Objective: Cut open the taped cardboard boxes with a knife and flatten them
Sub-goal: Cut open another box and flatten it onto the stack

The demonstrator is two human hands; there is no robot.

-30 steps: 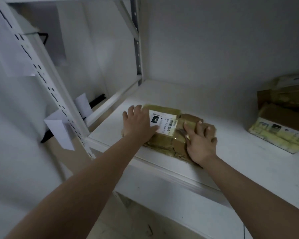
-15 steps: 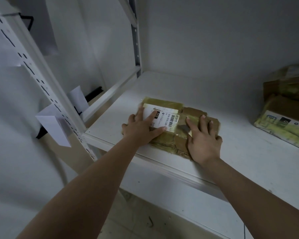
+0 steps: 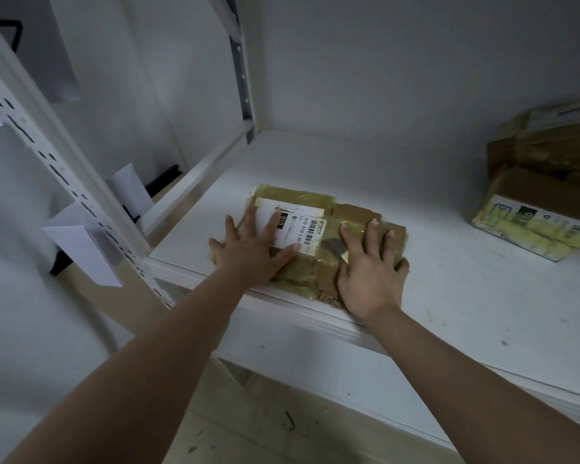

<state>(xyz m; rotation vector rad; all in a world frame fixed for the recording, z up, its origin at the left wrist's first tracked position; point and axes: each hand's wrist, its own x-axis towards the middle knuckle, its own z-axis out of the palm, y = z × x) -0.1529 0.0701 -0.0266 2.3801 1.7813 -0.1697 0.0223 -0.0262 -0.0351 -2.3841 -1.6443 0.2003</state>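
Note:
A flattened cardboard box (image 3: pixel 352 214), wrapped in yellowish tape and bearing a white shipping label, lies on the white shelf (image 3: pixel 449 296) near its front left corner. My left hand (image 3: pixel 248 252) presses flat on the box's left part, fingers spread over the label. My right hand (image 3: pixel 370 272) presses flat on its right part, fingers straight. A grey metal piece, maybe a blade (image 3: pixel 334 246), shows between the hands, just under my right index finger. Whether that hand holds it is unclear.
Other taped cardboard boxes (image 3: pixel 543 195) are piled at the shelf's right rear. A white perforated rack upright (image 3: pixel 64 169) with paper tags stands at the left. The wall closes the shelf behind. Below the shelf edge is the floor.
Both hands have slid a little toward me over the box and their fingers have spread flatter. My right hand's curled fingers have straightened. The view has shifted downward.

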